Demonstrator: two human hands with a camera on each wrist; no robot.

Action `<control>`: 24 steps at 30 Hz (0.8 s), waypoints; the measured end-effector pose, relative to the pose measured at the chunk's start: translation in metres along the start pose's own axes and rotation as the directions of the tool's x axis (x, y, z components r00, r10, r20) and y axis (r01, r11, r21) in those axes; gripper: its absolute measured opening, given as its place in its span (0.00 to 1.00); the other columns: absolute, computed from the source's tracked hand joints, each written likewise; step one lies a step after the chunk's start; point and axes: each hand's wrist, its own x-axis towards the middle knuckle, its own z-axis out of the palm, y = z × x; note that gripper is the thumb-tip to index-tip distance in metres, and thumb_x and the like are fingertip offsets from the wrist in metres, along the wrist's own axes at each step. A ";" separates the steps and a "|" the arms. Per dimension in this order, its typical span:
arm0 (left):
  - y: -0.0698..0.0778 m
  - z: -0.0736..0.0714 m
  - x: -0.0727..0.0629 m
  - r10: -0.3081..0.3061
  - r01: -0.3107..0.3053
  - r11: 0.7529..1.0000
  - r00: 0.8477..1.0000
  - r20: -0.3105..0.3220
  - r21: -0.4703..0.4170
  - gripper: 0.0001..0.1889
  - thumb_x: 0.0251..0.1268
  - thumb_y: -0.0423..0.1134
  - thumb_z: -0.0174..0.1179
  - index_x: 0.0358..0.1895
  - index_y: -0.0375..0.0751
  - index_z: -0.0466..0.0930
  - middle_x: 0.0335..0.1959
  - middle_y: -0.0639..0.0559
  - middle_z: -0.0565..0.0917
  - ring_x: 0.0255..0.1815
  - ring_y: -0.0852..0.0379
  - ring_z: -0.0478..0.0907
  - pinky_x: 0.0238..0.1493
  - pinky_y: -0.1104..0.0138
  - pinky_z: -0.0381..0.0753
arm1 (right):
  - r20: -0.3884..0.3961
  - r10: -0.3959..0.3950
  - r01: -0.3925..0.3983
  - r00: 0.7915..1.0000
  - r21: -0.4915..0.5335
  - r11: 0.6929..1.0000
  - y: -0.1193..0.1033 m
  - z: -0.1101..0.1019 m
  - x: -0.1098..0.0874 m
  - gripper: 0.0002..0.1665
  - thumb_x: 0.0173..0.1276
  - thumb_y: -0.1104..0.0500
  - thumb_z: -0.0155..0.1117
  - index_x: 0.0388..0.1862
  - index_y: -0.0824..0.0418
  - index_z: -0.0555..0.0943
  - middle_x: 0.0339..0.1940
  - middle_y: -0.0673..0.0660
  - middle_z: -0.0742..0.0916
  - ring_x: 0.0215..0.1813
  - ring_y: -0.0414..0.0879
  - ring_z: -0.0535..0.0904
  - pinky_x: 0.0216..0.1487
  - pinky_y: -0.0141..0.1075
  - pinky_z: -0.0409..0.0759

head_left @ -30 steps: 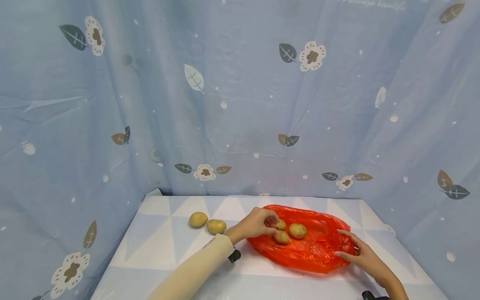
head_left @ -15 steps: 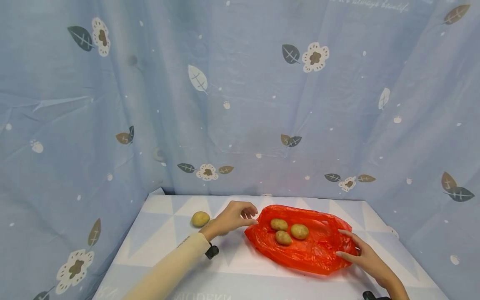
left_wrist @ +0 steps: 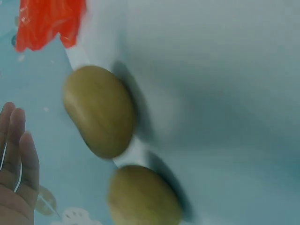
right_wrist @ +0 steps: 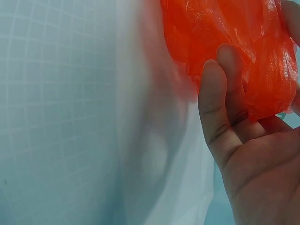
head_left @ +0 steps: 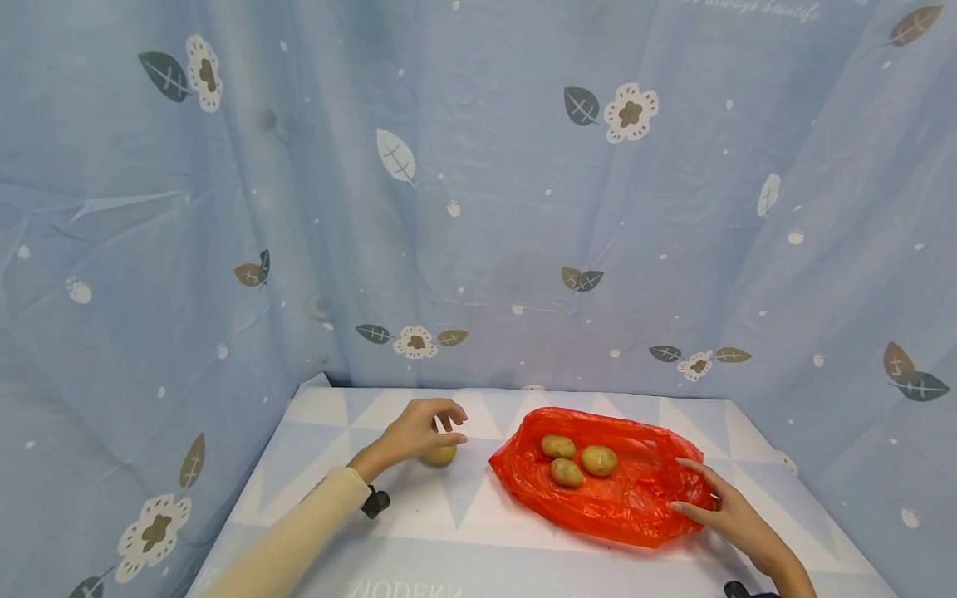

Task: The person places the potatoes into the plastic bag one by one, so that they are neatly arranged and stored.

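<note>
My left hand [head_left: 417, 430] hovers with relaxed fingers over the left part of the table and holds nothing. Under its fingers lies a yellow potato [head_left: 439, 456], partly covered. The left wrist view shows that potato [left_wrist: 101, 111] and a second potato [left_wrist: 143, 199] beside it; in the head view the hand and arm hide the second. My right hand [head_left: 718, 507] grips the right edge of a red plastic bag [head_left: 643, 498], fingers and thumb around the bunched film [right_wrist: 272, 79]. Several potatoes, such as this one [head_left: 600, 460], lie together on the spread bag.
The table [head_left: 463, 548] has a cloth with pale triangles and printed letters. A blue curtain [head_left: 493, 208] with leaves and flowers hangs behind and at both sides. A stretch of tablecloth lies between the loose potatoes and the bag.
My left hand has drawn away from the potatoes on the bag and moved left, over the loose potatoes, now covering the leftmost one. The right hand and the bag stay in place.
</note>
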 end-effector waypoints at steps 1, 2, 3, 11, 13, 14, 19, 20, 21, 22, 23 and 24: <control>-0.004 -0.002 -0.003 -0.010 0.010 1.000 1.000 -0.004 0.000 0.13 0.60 0.43 0.77 0.45 0.48 0.86 0.39 0.61 0.86 0.37 0.57 0.82 0.37 0.68 0.82 | 0.000 -0.003 0.003 1.000 -0.003 1.000 0.000 0.000 0.000 0.51 0.66 0.49 0.76 0.81 0.54 0.60 0.78 0.73 0.61 0.68 0.67 0.72 0.54 0.48 0.85; -0.007 -0.004 -0.007 -0.026 0.026 1.000 1.000 -0.007 0.004 0.13 0.59 0.43 0.77 0.45 0.49 0.86 0.39 0.62 0.86 0.37 0.58 0.82 0.37 0.68 0.81 | 0.000 -0.002 0.002 1.000 -0.005 1.000 0.000 0.000 0.000 0.51 0.66 0.49 0.76 0.81 0.54 0.60 0.78 0.73 0.61 0.68 0.67 0.72 0.54 0.48 0.85; -0.011 -0.007 -0.010 -0.038 0.039 0.999 0.999 -0.010 0.009 0.13 0.59 0.43 0.77 0.44 0.50 0.86 0.39 0.63 0.86 0.38 0.57 0.82 0.37 0.67 0.82 | -0.001 -0.001 0.001 1.000 -0.007 1.000 0.000 0.001 0.000 0.51 0.66 0.49 0.76 0.81 0.54 0.60 0.78 0.73 0.62 0.68 0.67 0.72 0.54 0.48 0.85; -0.033 -0.023 -0.031 -0.108 0.107 0.994 0.993 -0.041 -0.009 0.14 0.58 0.41 0.78 0.46 0.49 0.86 0.42 0.55 0.87 0.40 0.51 0.83 0.41 0.63 0.83 | 0.006 -0.001 0.001 1.000 0.015 1.000 0.001 -0.001 0.000 0.50 0.67 0.50 0.75 0.81 0.53 0.60 0.78 0.72 0.61 0.66 0.65 0.74 0.52 0.45 0.86; -0.037 -0.026 -0.035 -0.131 0.131 0.991 0.990 -0.049 -0.004 0.14 0.58 0.41 0.78 0.46 0.49 0.86 0.44 0.51 0.87 0.42 0.52 0.82 0.44 0.62 0.83 | 0.007 0.002 -0.002 1.000 0.015 1.000 0.001 -0.001 0.000 0.50 0.67 0.50 0.75 0.81 0.53 0.60 0.78 0.72 0.61 0.66 0.64 0.74 0.52 0.45 0.86; -0.040 -0.028 -0.037 -0.139 0.140 0.990 0.989 -0.055 0.001 0.14 0.58 0.41 0.78 0.46 0.49 0.86 0.44 0.49 0.87 0.43 0.52 0.82 0.45 0.61 0.82 | 0.007 0.003 -0.003 1.000 0.013 1.000 0.002 -0.001 0.000 0.50 0.67 0.49 0.75 0.81 0.53 0.60 0.79 0.72 0.61 0.66 0.64 0.74 0.52 0.45 0.86; -0.050 -0.034 -0.044 -0.148 0.150 0.988 0.986 -0.075 0.019 0.17 0.57 0.41 0.78 0.49 0.43 0.86 0.47 0.45 0.86 0.48 0.49 0.79 0.46 0.58 0.80 | 0.001 0.007 -0.007 1.000 0.001 1.000 0.002 0.000 -0.001 0.51 0.66 0.48 0.76 0.82 0.52 0.59 0.79 0.72 0.61 0.67 0.65 0.73 0.53 0.47 0.85; -0.052 -0.035 -0.045 -0.154 0.155 0.988 0.985 -0.075 0.016 0.19 0.56 0.41 0.79 0.49 0.42 0.86 0.47 0.46 0.86 0.48 0.49 0.79 0.46 0.58 0.80 | -0.001 0.009 -0.009 1.000 -0.001 1.000 0.002 0.000 -0.001 0.52 0.66 0.48 0.76 0.82 0.52 0.59 0.79 0.72 0.61 0.67 0.65 0.73 0.53 0.47 0.85; -0.054 -0.036 -0.046 -0.162 0.163 0.987 0.984 -0.073 0.007 0.20 0.56 0.41 0.79 0.50 0.40 0.86 0.47 0.47 0.86 0.48 0.49 0.79 0.45 0.58 0.80 | -0.004 0.011 -0.011 1.000 -0.004 1.000 0.001 0.001 -0.001 0.52 0.65 0.47 0.76 0.82 0.52 0.59 0.79 0.71 0.61 0.67 0.65 0.73 0.53 0.47 0.85; -0.057 -0.037 -0.047 -0.173 0.173 0.985 0.982 -0.072 0.002 0.21 0.55 0.41 0.79 0.51 0.39 0.85 0.47 0.48 0.86 0.48 0.49 0.79 0.45 0.59 0.79 | -0.006 0.013 -0.013 1.000 -0.005 1.000 0.000 0.001 -0.001 0.52 0.65 0.47 0.76 0.82 0.52 0.59 0.78 0.71 0.62 0.67 0.65 0.73 0.53 0.47 0.85; -0.059 -0.038 -0.048 -0.187 0.188 0.982 0.980 -0.070 -0.002 0.22 0.55 0.42 0.79 0.52 0.39 0.85 0.48 0.49 0.86 0.49 0.49 0.79 0.45 0.60 0.79 | -0.008 0.017 -0.017 1.000 -0.005 1.000 0.000 0.001 -0.002 0.52 0.65 0.47 0.76 0.82 0.52 0.59 0.78 0.71 0.62 0.67 0.65 0.73 0.53 0.47 0.85; -0.062 -0.038 -0.050 -0.206 0.206 0.979 0.976 -0.069 -0.009 0.23 0.55 0.43 0.80 0.52 0.39 0.85 0.48 0.50 0.86 0.49 0.49 0.79 0.45 0.60 0.79 | -0.011 0.019 -0.019 1.000 -0.006 1.000 -0.001 0.002 -0.002 0.53 0.64 0.47 0.77 0.82 0.52 0.59 0.78 0.71 0.62 0.67 0.65 0.73 0.53 0.48 0.85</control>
